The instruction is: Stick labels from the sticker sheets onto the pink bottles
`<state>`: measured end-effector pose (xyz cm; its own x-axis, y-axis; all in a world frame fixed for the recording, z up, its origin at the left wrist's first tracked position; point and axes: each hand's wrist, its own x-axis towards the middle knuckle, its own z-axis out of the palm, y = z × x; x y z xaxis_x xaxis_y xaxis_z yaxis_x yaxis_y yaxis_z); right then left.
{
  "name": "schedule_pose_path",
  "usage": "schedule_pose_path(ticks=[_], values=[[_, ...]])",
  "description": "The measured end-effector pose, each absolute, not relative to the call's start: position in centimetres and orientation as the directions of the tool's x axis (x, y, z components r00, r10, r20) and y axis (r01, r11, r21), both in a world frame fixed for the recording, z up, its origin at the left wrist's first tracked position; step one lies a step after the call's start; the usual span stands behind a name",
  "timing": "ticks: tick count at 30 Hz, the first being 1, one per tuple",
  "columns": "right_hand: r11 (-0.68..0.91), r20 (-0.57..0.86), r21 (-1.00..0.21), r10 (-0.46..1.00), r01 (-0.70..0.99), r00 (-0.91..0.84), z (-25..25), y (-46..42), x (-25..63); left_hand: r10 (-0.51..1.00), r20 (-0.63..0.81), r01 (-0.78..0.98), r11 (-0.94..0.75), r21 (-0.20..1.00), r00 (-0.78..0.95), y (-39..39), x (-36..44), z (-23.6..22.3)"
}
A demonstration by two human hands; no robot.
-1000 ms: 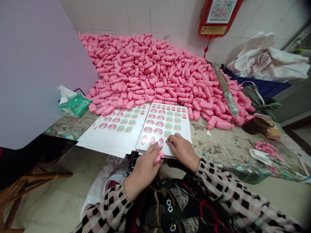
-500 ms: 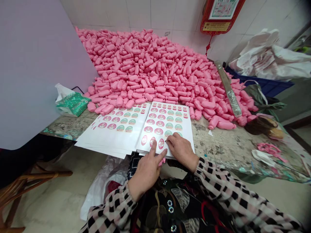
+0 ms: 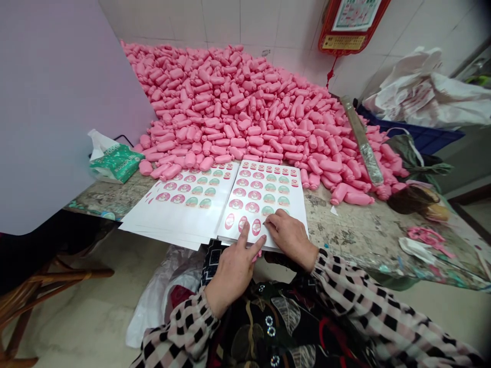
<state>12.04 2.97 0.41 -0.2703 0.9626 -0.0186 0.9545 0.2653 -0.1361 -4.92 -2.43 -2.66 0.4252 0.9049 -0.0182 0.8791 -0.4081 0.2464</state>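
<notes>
A sticker sheet (image 3: 298, 204) with pink and green labels lies at the table's front edge, on a stack of sheets. My left hand (image 3: 236, 266) rests over its lower edge, index finger and thumb spread on the paper. Its other fingers are curled underneath around a small pink bottle (image 3: 258, 255), of which only a bit shows. To its right, my right hand (image 3: 291, 239) has its fingertips pinched together beside a pink oval sticker (image 3: 256, 227). A small dark tip shows at those fingertips; what it belongs to is unclear.
A large heap of pink bottles (image 3: 238, 102) lies behind the sheets, with a plastic-wrapped bar (image 3: 362, 140) on its right. More sticker sheets (image 3: 169, 225) lie to the left, near a green tissue pack (image 3: 117, 162). Pink scissors (image 3: 429, 237) and a blue crate (image 3: 429, 137) are at right.
Both hands keep their places on the sheet, with no clear change of grip. The whole view has shifted very slightly.
</notes>
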Motion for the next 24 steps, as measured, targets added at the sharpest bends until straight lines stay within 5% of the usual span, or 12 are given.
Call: schedule_pose_path(ticks=[16,24], values=[[0.283,-0.078,-0.120,0.953,0.952,-0.293,1.2,3.5,11.6,0.909,0.000,0.895,-0.411,0.176,0.417,-2.5,-4.7,-3.3],[0.227,-0.046,-0.299,0.967,0.927,-0.252,0.1,2.7,11.8,0.921,-0.023,0.913,-0.383,0.144,0.390,-2.5,-4.4,-3.7]])
